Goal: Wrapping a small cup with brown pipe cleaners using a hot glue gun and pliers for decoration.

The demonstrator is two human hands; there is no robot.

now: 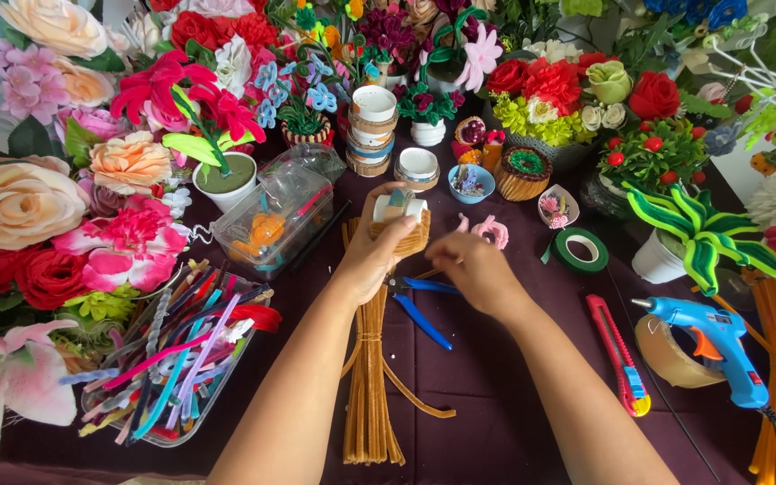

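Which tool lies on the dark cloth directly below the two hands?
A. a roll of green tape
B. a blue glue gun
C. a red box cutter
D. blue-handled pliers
D: the blue-handled pliers lie just under the left hand and right hand, beside the bundle of brown pipe cleaners.

Dark purple tabletop (pixel 496 422), brightly and evenly lit.

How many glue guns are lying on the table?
1: a blue glue gun lies at the right, beside a roll of tape. Others may be hidden among the flowers.
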